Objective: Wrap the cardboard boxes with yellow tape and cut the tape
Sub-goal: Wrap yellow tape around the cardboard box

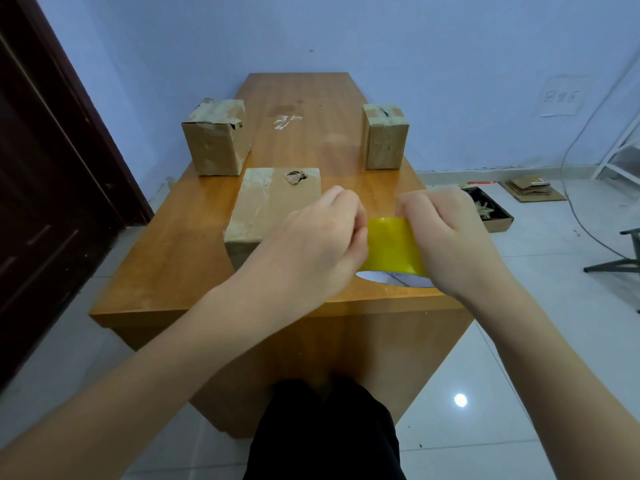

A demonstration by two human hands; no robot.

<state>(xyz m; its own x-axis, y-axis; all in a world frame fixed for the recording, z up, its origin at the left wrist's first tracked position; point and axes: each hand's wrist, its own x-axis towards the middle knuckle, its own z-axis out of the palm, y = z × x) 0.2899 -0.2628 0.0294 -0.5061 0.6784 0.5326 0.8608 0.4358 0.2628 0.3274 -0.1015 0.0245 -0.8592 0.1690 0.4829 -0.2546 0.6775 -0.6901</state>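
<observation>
Head view. A yellow tape roll [393, 249] is held above the near right part of the bench [180, 244], between the two hands. The right hand [450, 237] wraps over the roll's right side, its fingers [412, 206] curled closed across the top of the roll. The left hand [322, 237] meets the roll's left edge, with its fingers [356, 216] pinched together on the yellow band there; whether they hold a loose tape end cannot be told. The roll's pale inner core [394, 278] shows below the band, just above the bench's near edge.

Three cardboard boxes stand on the bench. The near box [273, 202] lies just left of the roll, partly covered by the left hand; its top bears old brownish tape and a torn hole [296, 176] near the far edge. The left box [216, 136] stands farther back at the left edge, its top corner torn. The right box [384, 136] stands opposite at the right edge, well apart from the roll. A scrap of clear film [287, 121] lies on the bench between the two far boxes.

On the floor to the right sit a dark tray of scraps [488, 209] and flattened cardboard [530, 190]. A dark door [41, 188] stands at left.
</observation>
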